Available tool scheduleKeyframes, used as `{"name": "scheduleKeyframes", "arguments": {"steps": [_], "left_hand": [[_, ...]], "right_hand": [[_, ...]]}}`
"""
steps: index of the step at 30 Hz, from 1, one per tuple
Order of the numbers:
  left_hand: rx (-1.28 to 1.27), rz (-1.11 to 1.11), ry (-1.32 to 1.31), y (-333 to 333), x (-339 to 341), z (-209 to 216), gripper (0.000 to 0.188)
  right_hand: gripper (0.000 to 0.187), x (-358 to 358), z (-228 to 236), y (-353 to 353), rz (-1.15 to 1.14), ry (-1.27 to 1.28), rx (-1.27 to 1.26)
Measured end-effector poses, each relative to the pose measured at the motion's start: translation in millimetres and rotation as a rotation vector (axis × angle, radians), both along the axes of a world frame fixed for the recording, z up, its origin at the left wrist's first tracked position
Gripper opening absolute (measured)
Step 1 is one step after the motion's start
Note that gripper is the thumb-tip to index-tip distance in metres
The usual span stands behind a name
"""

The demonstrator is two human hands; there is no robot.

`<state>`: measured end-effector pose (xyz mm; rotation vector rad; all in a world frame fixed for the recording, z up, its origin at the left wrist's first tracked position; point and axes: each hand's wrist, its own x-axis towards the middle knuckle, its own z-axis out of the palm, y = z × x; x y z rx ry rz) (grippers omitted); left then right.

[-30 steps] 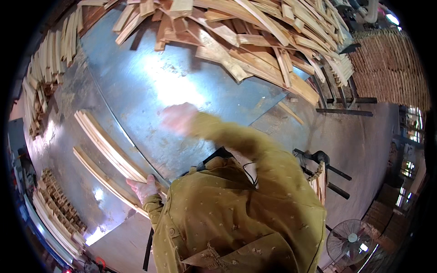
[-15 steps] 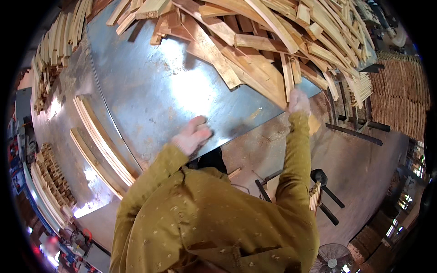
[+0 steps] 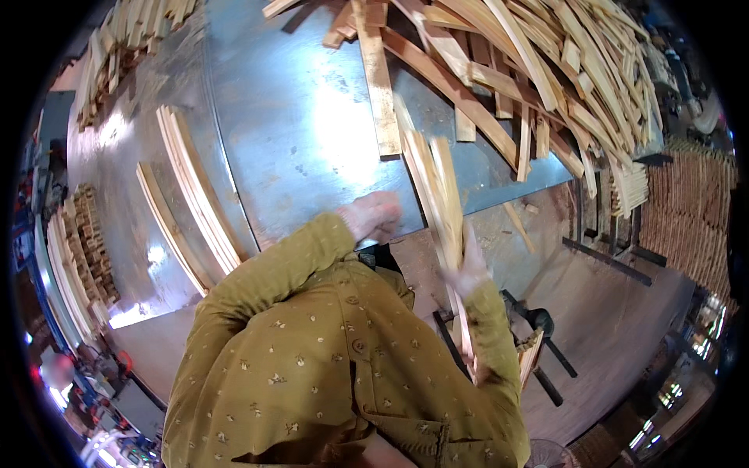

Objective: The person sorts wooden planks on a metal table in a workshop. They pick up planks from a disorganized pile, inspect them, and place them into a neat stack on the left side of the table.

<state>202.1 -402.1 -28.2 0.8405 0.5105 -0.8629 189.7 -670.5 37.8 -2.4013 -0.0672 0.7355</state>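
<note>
My right hand point(image 3: 468, 269) is closed round a few long pale wooden strips point(image 3: 443, 195). They slant from beyond the table's front edge down past my wrist, and their far ends reach over the metal tabletop point(image 3: 289, 132). Motion blurs the hand, and part of the grip is hidden. At the table's front edge my left hand point(image 3: 376, 217) has its fingers curled together, with nothing visible in them. Just beyond it lies a single wooden strip point(image 3: 378, 93), its near end pointing toward me.
A large loose heap of wooden strips point(image 3: 538, 62) covers the far right of the table. Curved strips point(image 3: 199, 191) lie together at the left, past a seam. Wood stacks point(image 3: 683, 218) stand at right, and a dark metal frame point(image 3: 608, 261) stands on the floor.
My right hand has come back from the heap's edge toward my body, bringing wooden strips with it. My left hand has shifted right along the table edge. The whole view has turned slightly.
</note>
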Motion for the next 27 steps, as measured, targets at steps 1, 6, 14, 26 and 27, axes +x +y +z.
{"name": "scheduleKeyframes", "arguments": {"steps": [1, 6, 14, 26, 27], "left_hand": [[0.026, 0.002, -0.056, 16.9, -13.6, 18.1, 0.026], [-0.046, 0.236, 0.078, 57.1, -71.3, 65.0, 0.058], [-0.145, 0.692, -0.325, 61.7, -44.2, 17.0, 0.054], [0.099, 1.100, -0.017, 239.6, 0.1, -12.9, 0.051], [0.081, 1.110, -0.018, 240.2, 4.7, -11.3, 0.054]], "right_hand": [[0.092, -23.3, -9.0, -24.8, 0.022, -0.009, 0.302], [0.093, -71.4, 45.7, -40.6, -0.134, 0.817, 0.963], [0.062, 85.6, -74.1, 113.5, 0.011, 1.657, 1.186], [0.087, 45.5, -48.6, 211.2, 0.283, 0.693, 0.520], [0.082, 32.4, -55.2, 201.3, 0.220, 0.715, 0.528]]}}
